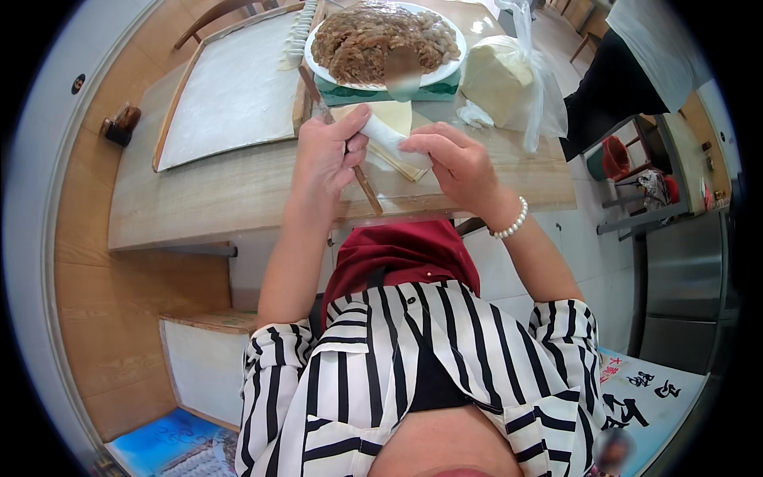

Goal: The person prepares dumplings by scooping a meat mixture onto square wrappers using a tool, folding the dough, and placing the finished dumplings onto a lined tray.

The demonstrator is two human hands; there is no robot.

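My left hand [328, 146] holds one end of a pale dough wrapper [384, 134] between thumb and fingers. A slim wooden stick [366, 189] is also gripped in that hand, slanting across the palm. My right hand [462, 161] pinches the wrapper's other end, so the piece spans both hands and looks folded or rolled. Below it lies a stack of square yellowish wrappers [396, 112] on the table. Beyond the hands, minced filling [363, 45] is heaped on a white oval plate [309, 56], with peeled shrimp [440, 33] along its right side.
A green box [343, 90] supports the plate. At left, a floured wood-framed tray [232, 83] carries a row of folded dumplings [296, 42]. A plastic bag of wrappers [498, 83] and a crumpled white scrap [475, 113] lie right. Another person's dark-clothed leg [620, 83] shows beyond the table [512, 185].
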